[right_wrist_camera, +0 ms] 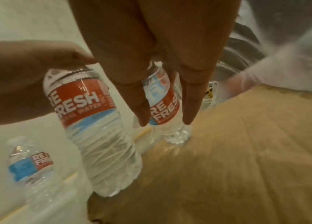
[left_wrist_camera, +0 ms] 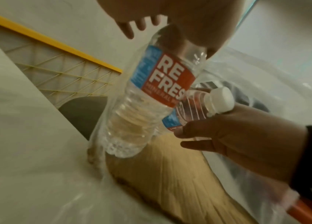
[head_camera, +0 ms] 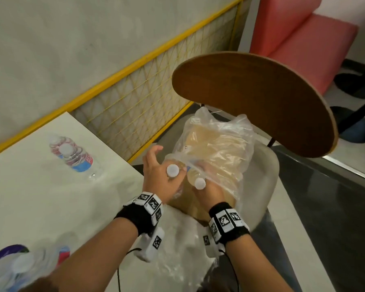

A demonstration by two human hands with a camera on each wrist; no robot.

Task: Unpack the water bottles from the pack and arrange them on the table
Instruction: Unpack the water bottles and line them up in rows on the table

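Observation:
Two clear water bottles with red and blue labels stand over the brown cardboard tray (head_camera: 200, 209) inside the torn plastic pack wrap (head_camera: 219, 135) on a chair. My left hand (head_camera: 159, 175) grips the left bottle (left_wrist_camera: 159, 84) by its neck, and its white cap (head_camera: 172, 170) pokes up between the fingers. My right hand (head_camera: 207, 193) holds the second bottle (right_wrist_camera: 163, 106) near the top, with its fingers (right_wrist_camera: 140, 106) running down the bottle's side and its cap (left_wrist_camera: 220, 100) showing above the hand. Both bottles are tilted, with their bases near the tray.
One bottle (head_camera: 77, 155) stands on the white table (head_camera: 30, 197) to the left, and several more (head_camera: 19, 268) cluster at the near left corner. A wooden chair back (head_camera: 261, 98) curves behind the pack. A yellow mesh railing (head_camera: 135, 102) borders the table's far side.

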